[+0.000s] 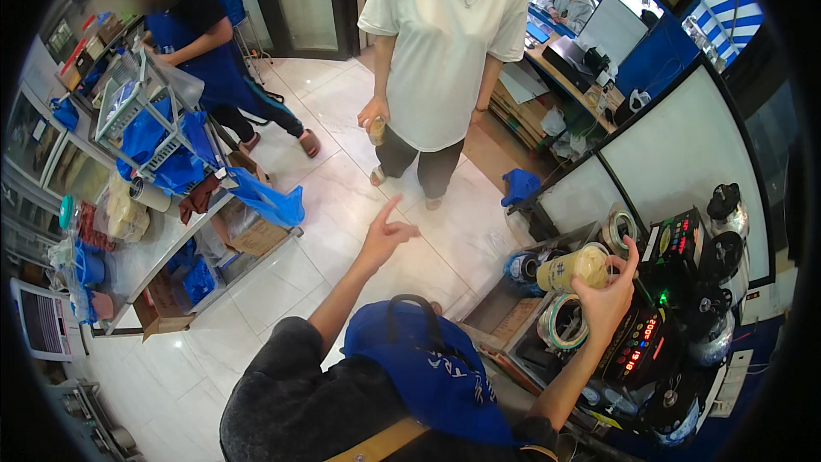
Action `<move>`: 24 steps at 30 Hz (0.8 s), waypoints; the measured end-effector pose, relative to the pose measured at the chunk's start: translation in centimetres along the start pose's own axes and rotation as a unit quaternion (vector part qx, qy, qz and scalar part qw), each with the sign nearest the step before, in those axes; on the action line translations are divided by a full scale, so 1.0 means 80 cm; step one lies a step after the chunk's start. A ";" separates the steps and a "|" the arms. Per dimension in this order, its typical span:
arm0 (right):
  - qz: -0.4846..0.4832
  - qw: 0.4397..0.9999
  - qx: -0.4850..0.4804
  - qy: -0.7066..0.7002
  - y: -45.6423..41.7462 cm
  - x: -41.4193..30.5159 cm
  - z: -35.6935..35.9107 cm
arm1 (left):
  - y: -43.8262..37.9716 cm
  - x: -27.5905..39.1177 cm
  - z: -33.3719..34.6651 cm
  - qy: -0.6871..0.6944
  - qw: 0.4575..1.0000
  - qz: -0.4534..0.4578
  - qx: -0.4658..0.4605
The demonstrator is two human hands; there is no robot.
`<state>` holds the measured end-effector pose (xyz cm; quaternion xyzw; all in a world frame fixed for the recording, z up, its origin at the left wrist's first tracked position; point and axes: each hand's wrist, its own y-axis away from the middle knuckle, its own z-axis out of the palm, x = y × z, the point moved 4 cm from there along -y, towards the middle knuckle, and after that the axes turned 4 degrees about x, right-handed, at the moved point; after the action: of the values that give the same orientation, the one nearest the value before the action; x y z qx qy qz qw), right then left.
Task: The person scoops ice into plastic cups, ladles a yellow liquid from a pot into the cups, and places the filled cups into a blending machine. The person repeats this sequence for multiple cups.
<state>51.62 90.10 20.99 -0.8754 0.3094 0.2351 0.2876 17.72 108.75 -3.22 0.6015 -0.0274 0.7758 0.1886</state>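
My right hand [603, 295] grips a clear plastic cup [574, 268] of pale yellowish contents, tilted on its side, with printing on its wall. The cup is over the metal counter at the right, above a round steel pot with a green-edged rim [563, 323]. My left hand [387, 236] is raised over the tiled floor with its index finger extended and holds nothing. Facing me stands a person in a white T-shirt [449, 58], who holds a similar small cup [377, 131] low at their side.
Induction cookers with lit red displays [632, 346] and lidded pots stand at the right. A metal table [163, 250] at the left bears a plastic basket [122, 109], blue bags and jars. A co-worker in a blue apron [205, 70] stands behind it. A blue plastic stool [521, 186] is near the partition.
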 end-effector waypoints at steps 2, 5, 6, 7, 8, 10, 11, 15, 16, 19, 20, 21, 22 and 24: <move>0.005 1.000 -0.002 -0.003 -0.001 0.002 0.000 | 0.006 -0.006 0.009 -0.100 0.985 -0.029 -0.141; -0.001 1.000 0.010 -0.009 -0.001 -0.001 0.001 | 0.026 -0.036 0.017 -0.268 0.925 -0.044 -0.267; -0.004 1.000 0.019 -0.009 0.000 -0.003 0.000 | 0.032 -0.045 0.023 -0.310 0.904 -0.045 -0.292; -0.002 1.000 0.019 -0.020 -0.001 -0.002 0.000 | 0.038 -0.053 0.027 -0.352 0.880 -0.045 -0.316; 0.000 0.999 0.018 -0.031 -0.001 -0.001 0.000 | 0.041 -0.058 0.029 -0.333 0.890 -0.055 -0.307; 0.004 0.999 0.014 -0.038 0.000 0.000 -0.004 | 0.051 -0.059 0.036 -0.294 0.906 -0.077 -0.294; 0.006 0.999 0.012 -0.037 0.000 -0.002 -0.005 | 0.052 -0.063 0.034 -0.301 0.909 -0.069 -0.280; -0.015 1.000 0.016 -0.002 0.004 -0.010 -0.014 | 0.041 -0.079 0.027 -0.310 0.918 -0.049 -0.244; -0.025 0.999 0.023 0.002 0.006 -0.011 -0.014 | 0.037 -0.080 0.026 -0.309 0.920 -0.046 -0.235; -0.006 1.000 0.002 -0.003 0.012 -0.014 -0.019 | 0.031 -0.076 0.031 -0.332 0.916 -0.053 -0.220; -0.010 1.000 0.001 -0.008 0.014 -0.019 -0.021 | 0.029 -0.075 0.035 -0.330 0.916 -0.052 -0.223; -0.002 1.000 -0.011 -0.012 0.016 -0.023 -0.024 | 0.028 -0.074 0.038 -0.328 0.915 -0.051 -0.228; -0.006 1.000 -0.010 -0.007 0.019 -0.025 -0.026 | 0.027 -0.072 0.043 -0.328 0.914 -0.051 -0.233; -0.011 1.000 -0.013 -0.004 0.023 -0.025 -0.026 | 0.027 -0.066 0.056 -0.327 0.912 -0.056 -0.242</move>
<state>49.48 88.39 23.02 -0.8815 0.2952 0.2394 0.2802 22.24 104.18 -6.59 0.7577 -0.2408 0.4938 0.3521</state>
